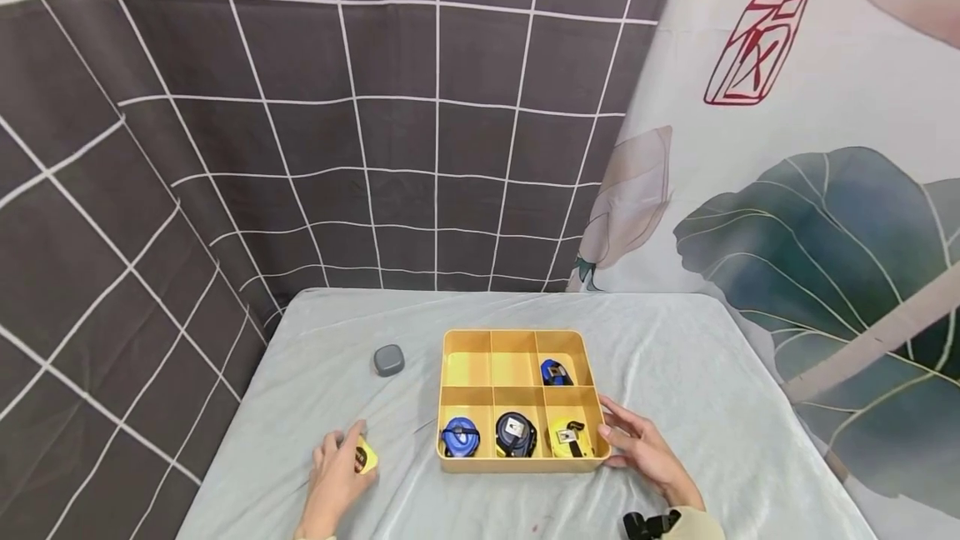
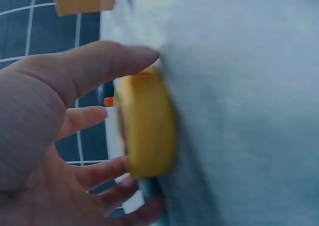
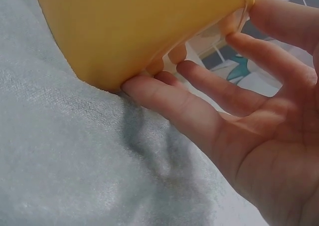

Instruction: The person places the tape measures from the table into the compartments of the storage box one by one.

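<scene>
My left hand (image 1: pixel 335 473) grips a yellow tape measure (image 1: pixel 365 457) at the left front of the table. Up close in the left wrist view, my thumb lies at one end of the yellow case (image 2: pixel 149 126), with fingers around its other side. At the box's right wall, my right hand (image 1: pixel 641 448) rests its fingertips on the yellow divided box (image 1: pixel 517 465). The front row of compartments holds a blue tape measure (image 1: pixel 461 437), a dark tape measure (image 1: pixel 515 435) and a yellow-and-black one (image 1: pixel 570 438). Another blue tape measure (image 1: pixel 555 372) sits in the back right compartment.
A small dark grey rounded case (image 1: pixel 388 360) lies left of the box. Pale cloth (image 1: pixel 660 340) covers the table. Behind and to the left hangs a dark grid curtain (image 1: pixel 390 140); a leaf-print curtain (image 1: pixel 810 215) hangs at the right.
</scene>
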The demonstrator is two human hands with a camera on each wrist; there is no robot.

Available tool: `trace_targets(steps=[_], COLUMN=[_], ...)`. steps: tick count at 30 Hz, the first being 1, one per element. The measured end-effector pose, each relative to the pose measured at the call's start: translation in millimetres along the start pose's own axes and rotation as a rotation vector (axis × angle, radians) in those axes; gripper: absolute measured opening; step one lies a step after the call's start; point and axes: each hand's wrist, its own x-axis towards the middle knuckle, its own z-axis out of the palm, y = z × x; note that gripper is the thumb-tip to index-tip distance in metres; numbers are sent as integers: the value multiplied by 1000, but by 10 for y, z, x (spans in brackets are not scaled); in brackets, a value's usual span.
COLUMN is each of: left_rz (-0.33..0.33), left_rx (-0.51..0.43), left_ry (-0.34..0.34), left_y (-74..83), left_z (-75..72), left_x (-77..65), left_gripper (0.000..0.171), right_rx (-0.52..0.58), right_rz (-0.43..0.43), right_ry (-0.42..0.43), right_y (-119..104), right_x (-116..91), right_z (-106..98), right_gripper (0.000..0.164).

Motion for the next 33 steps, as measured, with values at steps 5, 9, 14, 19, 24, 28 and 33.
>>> trace_targets(steps=[5, 9, 14, 19, 24, 28, 33], left_rz=[-14, -9, 5, 26, 66, 72, 65], left_rx=[5, 17, 44, 40, 36, 32, 27], left_ry=[35, 27, 14, 58, 120, 127, 120], left_y=[-4, 34, 42, 1, -23, 27, 152], left_z=[35, 20, 7, 29, 33, 4, -56], left_x=[-36, -28, 1, -23, -53, -51, -32], left_gripper=[62, 59, 52, 48, 49, 52, 52], right_rx=[11, 7, 12, 24, 24, 21, 23], right_rz=[7, 0, 10, 16, 18, 28, 27], right_ry=[7, 0, 22, 11, 14, 33, 35], right_y=[-5, -6, 2, 11, 10, 12, 13], right_x=[-11, -8, -22, -29, -23, -24, -19], right_z=[8, 8, 10, 16, 24, 22, 14], right_gripper=[66, 66, 66, 66, 66, 67, 67])
